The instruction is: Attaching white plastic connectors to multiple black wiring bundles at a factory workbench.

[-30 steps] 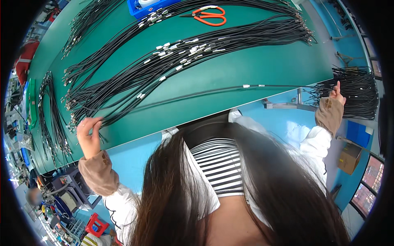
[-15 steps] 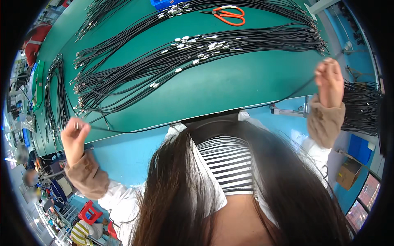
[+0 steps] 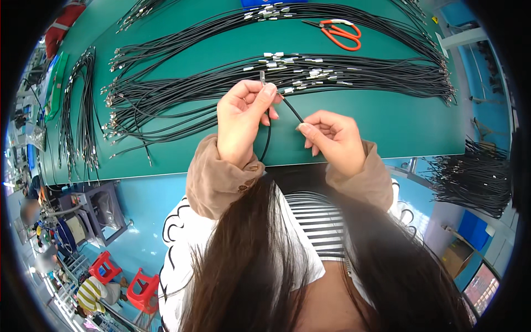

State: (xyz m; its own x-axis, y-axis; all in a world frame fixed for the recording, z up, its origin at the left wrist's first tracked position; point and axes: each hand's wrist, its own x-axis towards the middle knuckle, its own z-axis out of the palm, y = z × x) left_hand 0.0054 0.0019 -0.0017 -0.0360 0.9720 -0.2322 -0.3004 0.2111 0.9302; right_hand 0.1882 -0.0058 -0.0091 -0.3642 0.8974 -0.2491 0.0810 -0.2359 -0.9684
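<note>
My left hand (image 3: 243,119) and my right hand (image 3: 332,138) are close together over the near part of the green table (image 3: 387,127). Between them they hold one black cable (image 3: 267,138), doubled into a loop that hangs toward my chest. The left thumb and fingers pinch it near its metal end (image 3: 262,74), which points up. The right fingers grip the other strand (image 3: 295,110). Just beyond the hands lies a wide bundle of black cables with metal tips (image 3: 310,74).
Orange-handled scissors (image 3: 340,32) lie at the far side. More cable bundles lie at the far edge (image 3: 265,14) and at the left (image 3: 83,110). A heap of cables (image 3: 475,177) sits lower right. Red stools (image 3: 124,279) stand on the blue floor below.
My hands were spread wide apart at the table's left and right ends; now they have come together at the middle, with the cable folded between them.
</note>
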